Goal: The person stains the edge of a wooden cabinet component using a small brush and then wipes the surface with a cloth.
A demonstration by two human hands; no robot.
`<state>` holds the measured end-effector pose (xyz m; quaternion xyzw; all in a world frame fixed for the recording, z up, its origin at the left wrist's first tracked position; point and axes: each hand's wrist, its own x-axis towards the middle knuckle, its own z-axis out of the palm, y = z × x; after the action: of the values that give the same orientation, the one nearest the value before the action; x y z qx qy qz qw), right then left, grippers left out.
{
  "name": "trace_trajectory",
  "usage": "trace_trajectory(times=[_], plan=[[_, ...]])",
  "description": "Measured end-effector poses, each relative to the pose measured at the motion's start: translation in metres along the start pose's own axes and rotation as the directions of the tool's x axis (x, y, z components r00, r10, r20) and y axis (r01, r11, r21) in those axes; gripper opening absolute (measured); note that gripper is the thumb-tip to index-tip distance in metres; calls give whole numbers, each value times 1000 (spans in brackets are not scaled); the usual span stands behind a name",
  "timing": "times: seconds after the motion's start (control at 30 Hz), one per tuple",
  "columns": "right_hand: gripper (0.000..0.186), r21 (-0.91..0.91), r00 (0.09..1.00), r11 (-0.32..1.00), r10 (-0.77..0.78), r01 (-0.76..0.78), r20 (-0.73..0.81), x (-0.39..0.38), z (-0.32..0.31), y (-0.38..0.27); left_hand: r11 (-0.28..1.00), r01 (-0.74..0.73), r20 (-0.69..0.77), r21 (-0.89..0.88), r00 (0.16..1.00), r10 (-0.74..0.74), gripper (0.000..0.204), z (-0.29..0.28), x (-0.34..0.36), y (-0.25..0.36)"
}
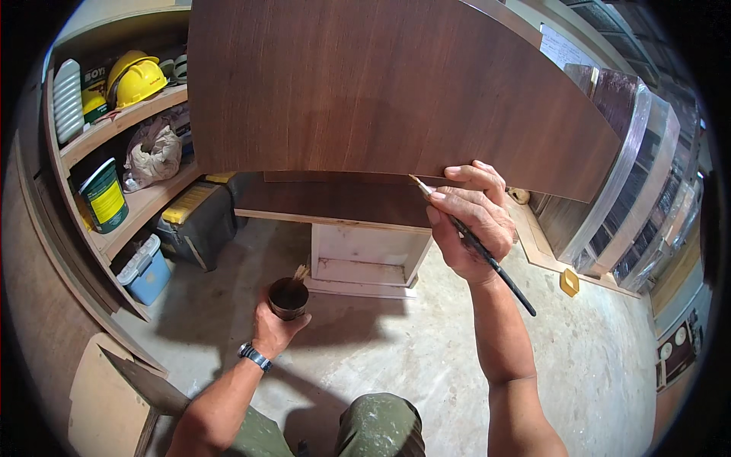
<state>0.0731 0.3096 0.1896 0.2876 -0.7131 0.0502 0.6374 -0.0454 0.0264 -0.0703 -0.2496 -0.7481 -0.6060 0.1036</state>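
Note:
My right hand [476, 221] pinches a thin paintbrush [487, 255] with a long black handle. The brush tip points up and left, at the lower edge of a large dark brown wood-grain panel [365, 91]. Some of my right fingers rest against that edge. Lower and to the left, my left hand [276, 324] is wrapped round a small dark cup [288, 294], whose inside looks dark; its contents cannot be made out. Light, bristle-like tips show at the cup's far side. Below the panel is a second dark brown board [343, 201] with a pale edge.
A white box-like base [362, 255] stands under the lower board. Left, shelves [126, 126] hold yellow helmets [139, 80], a green can [105, 199] and bags. A black toolbox [199, 221] and blue bin [143, 273] sit beneath. Plastic-wrapped furniture [640, 175] and a yellow container [569, 282] are right.

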Motion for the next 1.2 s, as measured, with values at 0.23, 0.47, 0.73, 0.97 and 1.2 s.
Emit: trace_trajectory(times=[0.23,0.47,0.73,0.97,1.2], plan=[[23,-12,1000,1000,-5,5,-9,-2,-1,1,1000,7,-7,12,1000,-7,76,0,-1,-1],[23,-17,1000,1000,-5,5,-16,-3,-2,3,999,45,-8,11,999,-45,79,0,-2,-4],[23,-17,1000,1000,-2,2,-22,-4,-3,4,998,22,-8,65,1000,-21,81,-1,-1,-6],[23,-18,1000,1000,3,-4,-20,-6,-7,5,998,55,7,-9,998,-54,80,1,-1,-7],[25,-14,1000,1000,-2,2,-23,-8,-7,8,997,55,0,-50,999,-55,78,2,-1,-5]])
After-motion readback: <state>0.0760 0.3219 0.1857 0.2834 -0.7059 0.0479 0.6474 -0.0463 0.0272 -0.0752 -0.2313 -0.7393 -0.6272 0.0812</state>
